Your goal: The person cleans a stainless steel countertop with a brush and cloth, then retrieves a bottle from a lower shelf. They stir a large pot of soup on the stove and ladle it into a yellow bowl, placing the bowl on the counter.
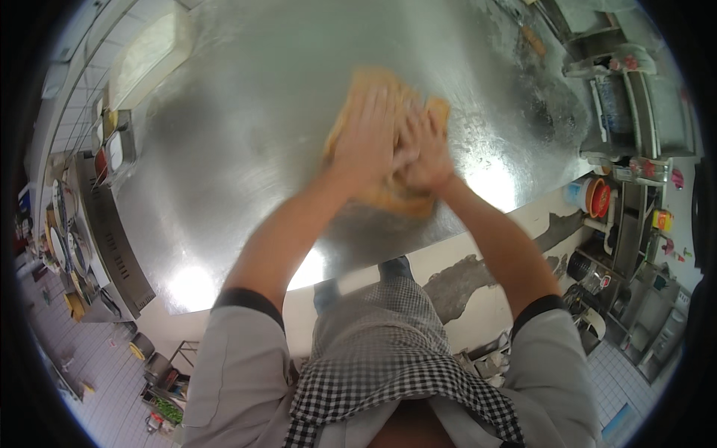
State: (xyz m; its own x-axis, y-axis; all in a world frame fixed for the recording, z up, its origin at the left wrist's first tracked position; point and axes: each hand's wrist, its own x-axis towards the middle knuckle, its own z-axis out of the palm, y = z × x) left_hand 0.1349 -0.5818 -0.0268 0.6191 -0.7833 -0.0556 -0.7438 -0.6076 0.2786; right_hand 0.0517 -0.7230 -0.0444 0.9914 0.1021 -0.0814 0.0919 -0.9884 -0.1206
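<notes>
An orange-tan cloth [417,207], blurred and bunched in folds, lies on a stainless steel table [252,101] in front of me. My left hand [367,131] presses flat on its left part, fingers together and pointing away from me. Close beside it, my right hand [423,143] bears down on the right part, with its fingers bent and somewhat spread over the folds. Both arms reach forward from grey short sleeves. Edges of the cloth show beyond the fingertips and nearer to me below the wrists. What lies under my palms is hidden.
A whitish plastic tub [148,61] sits at the table's far left, with small containers [116,151] near it. A vented metal appliance [109,241] stands left. At far right are a wooden handle [532,40] and metal equipment [622,117]. The table's near edge runs before my checked apron [386,375].
</notes>
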